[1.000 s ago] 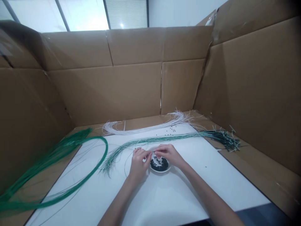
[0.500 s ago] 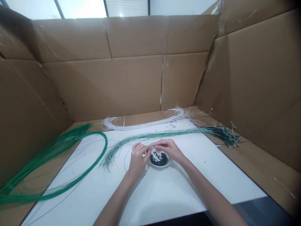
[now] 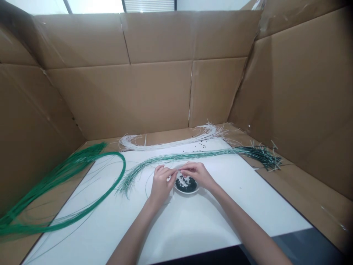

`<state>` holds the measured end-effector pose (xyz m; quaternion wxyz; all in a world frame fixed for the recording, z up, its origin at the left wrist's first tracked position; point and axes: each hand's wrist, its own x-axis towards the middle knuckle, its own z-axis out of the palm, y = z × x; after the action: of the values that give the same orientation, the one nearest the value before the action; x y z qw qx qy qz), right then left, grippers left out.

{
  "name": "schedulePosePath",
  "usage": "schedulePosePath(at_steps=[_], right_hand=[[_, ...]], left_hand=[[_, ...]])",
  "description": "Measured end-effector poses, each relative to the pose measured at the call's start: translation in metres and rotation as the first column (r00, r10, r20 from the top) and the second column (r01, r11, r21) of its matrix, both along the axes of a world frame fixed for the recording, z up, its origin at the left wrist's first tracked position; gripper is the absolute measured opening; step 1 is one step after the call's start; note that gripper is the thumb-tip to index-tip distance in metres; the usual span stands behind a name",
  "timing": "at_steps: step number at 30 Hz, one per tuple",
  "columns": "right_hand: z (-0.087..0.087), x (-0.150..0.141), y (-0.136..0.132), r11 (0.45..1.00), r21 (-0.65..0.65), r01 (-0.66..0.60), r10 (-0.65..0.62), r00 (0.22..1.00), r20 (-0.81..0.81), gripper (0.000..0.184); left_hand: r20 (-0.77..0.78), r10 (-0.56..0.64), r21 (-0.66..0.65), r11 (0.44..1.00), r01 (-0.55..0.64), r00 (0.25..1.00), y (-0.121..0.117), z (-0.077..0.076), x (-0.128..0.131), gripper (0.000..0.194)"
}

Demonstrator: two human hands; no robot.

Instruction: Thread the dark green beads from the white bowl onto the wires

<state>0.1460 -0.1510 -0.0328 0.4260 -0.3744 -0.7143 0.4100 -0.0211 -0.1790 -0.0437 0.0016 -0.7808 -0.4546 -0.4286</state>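
Note:
A small white dish (image 3: pixel 187 193) holds many tiny black beads (image 3: pixel 189 184). Over its far left rim my left hand (image 3: pixel 163 181) pinches with thumb and index finger, and a thin green strand (image 3: pixel 146 186) curves on the table beside it. My right hand (image 3: pixel 198 173) meets it fingertip to fingertip above the beads, also in a pinch. Whatever sits between the fingertips is too small to make out clearly. Just beyond both hands lies a long bundle of thin green strands (image 3: pixel 176 157), its right end thick and dark with pale tips.
A white bundle of strands (image 3: pixel 165 148) lies along the back, with several loose black beads (image 3: pixel 203 146) near it. On the left is a big green coil (image 3: pixel 121 173). Cardboard walls (image 3: pixel 154 99) enclose the white tabletop (image 3: pixel 264 209) at the back and sides.
The camera view has shifted very slightly. Both hands stay pinched together over the dish, with hardly any movement.

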Motion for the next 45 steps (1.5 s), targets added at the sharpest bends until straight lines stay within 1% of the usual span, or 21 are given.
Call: schedulePosePath(at_steps=[3, 6, 10, 14, 20, 28, 30, 35, 40, 45], right_hand=[[-0.0001, -0.0002, -0.0001, 1.000, -0.003, 0.005, -0.005, 1.000, -0.020, 0.018], [-0.0008, -0.0005, 0.0002, 0.999, -0.040, 0.004, -0.006, 0.998, -0.065, 0.019], [-0.0007, -0.0009, -0.0004, 0.994, -0.106, 0.013, -0.027, 0.991, -0.131, 0.017], [0.0027, -0.0011, -0.0021, 0.993, -0.121, -0.004, -0.018, 0.983, -0.182, 0.013], [0.0060, -0.0016, -0.0037, 0.988, -0.150, -0.024, -0.015, 0.967, -0.255, 0.014], [0.0075, -0.0025, -0.0036, 0.983, -0.183, -0.017, -0.035, 0.961, -0.275, 0.016], [0.0067, -0.0024, -0.0034, 0.985, -0.172, -0.013, -0.033, 0.964, -0.265, 0.016], [0.0021, -0.0014, -0.0023, 0.998, -0.070, -0.004, -0.009, 0.985, -0.173, 0.014], [0.0012, -0.0012, -0.0028, 1.000, -0.016, 0.012, -0.014, 0.991, -0.130, 0.016], [0.0018, -0.0018, -0.0046, 0.994, 0.105, 0.016, -0.010, 0.998, -0.064, 0.015]], left_hand=[[-0.034, 0.011, 0.015, 1.000, -0.011, 0.999, 0.0007, -0.0007, -0.0004, 0.015], [-0.058, 0.022, 0.046, 0.999, -0.019, 0.998, -0.0002, 0.0004, 0.0002, 0.014], [-0.041, 0.030, 0.077, 0.997, -0.026, 0.999, -0.0023, 0.0028, 0.0007, 0.014], [-0.023, 0.024, 0.091, 0.996, -0.021, 0.999, -0.0033, 0.0041, 0.0006, 0.013], [0.002, 0.011, 0.113, 0.994, -0.012, 1.000, -0.0035, 0.0040, 0.0019, 0.013], [0.013, 0.007, 0.105, 0.994, -0.009, 1.000, -0.0042, 0.0041, 0.0024, 0.012], [0.009, 0.009, 0.107, 0.994, -0.010, 1.000, -0.0041, 0.0040, 0.0021, 0.012], [0.004, 0.015, 0.115, 0.993, -0.015, 1.000, -0.0033, 0.0040, 0.0019, 0.012], [-0.038, 0.017, 0.108, 0.994, -0.013, 0.999, -0.0031, 0.0037, 0.0012, 0.015], [-0.035, 0.024, 0.112, 0.994, -0.020, 0.999, -0.0027, 0.0021, 0.0009, 0.015]])
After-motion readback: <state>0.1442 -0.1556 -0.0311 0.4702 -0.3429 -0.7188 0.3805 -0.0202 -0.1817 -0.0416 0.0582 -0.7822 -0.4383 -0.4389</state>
